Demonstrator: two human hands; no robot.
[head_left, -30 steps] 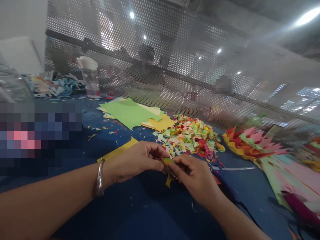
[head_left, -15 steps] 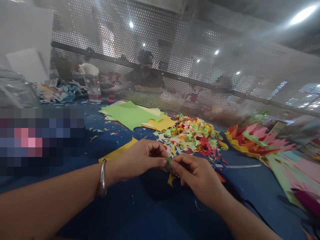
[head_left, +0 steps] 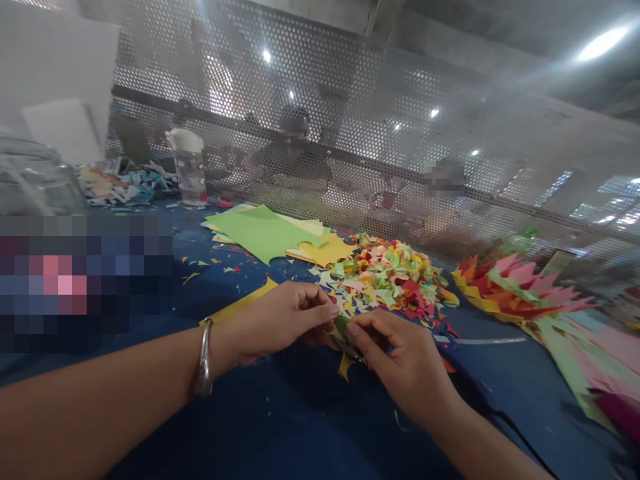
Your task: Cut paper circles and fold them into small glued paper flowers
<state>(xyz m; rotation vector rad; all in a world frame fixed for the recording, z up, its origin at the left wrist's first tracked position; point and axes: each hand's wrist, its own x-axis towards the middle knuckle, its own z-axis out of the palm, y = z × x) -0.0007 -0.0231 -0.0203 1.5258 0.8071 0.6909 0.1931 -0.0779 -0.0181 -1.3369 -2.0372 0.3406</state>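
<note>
My right hand (head_left: pixel 400 353) pinches a small green paper piece (head_left: pixel 341 325) between thumb and fingertips, at the middle of the table. My left hand (head_left: pixel 285 317), with a silver bangle at its wrist, has its curled fingers against the piece's left side, the thumb raised a little. Something thin and greyish shows under the green piece, too small to name. A yellow paper scrap (head_left: pixel 345 368) lies just below the fingers. Behind my left hand is a strip of yellow paper (head_left: pixel 240 303). A heap of colourful cut paper pieces (head_left: pixel 385 270) lies just beyond both hands.
Green sheets (head_left: pixel 265 230) and a yellow sheet (head_left: pixel 327 250) lie at the back. A layered paper flower (head_left: pixel 520 287) stands at right. Near my right wrist is a dark blue corded tool (head_left: pixel 467 373) with a clear stick. A bottle (head_left: pixel 191 173) and glass jar (head_left: pixel 45 173) stand left.
My left thumb has lifted off the green paper piece, and more of the piece shows between my hands. The view has shifted slightly.
</note>
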